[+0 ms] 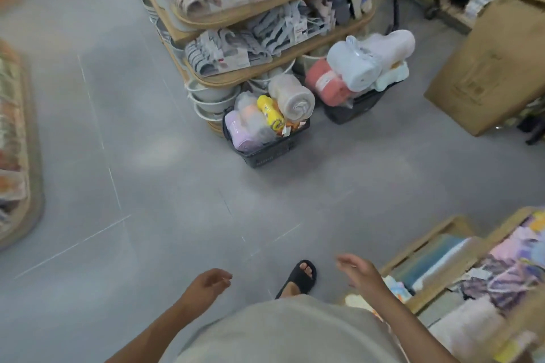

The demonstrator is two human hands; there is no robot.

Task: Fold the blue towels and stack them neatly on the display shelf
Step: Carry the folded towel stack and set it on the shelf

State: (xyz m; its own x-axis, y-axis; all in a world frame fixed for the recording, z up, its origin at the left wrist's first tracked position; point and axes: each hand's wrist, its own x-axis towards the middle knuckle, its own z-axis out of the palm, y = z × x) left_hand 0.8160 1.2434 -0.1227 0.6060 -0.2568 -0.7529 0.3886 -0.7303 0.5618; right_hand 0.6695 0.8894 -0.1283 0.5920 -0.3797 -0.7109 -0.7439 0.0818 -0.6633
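Both hands hang over the grey floor (147, 156) and hold nothing. The left hand (206, 283) has its fingers loosely curled, and the right hand (358, 271) has them nearly straight. A foot in a black sandal (298, 277) shows between them. Folded blue towels (433, 259), blurred, lie in a wooden display shelf (424, 234) just right of the right hand. Well ahead, a near basket (265, 156) and a far basket (354, 110) stand beside a tiered rack (265, 74). The far basket carries a pale blue roll (354, 68).
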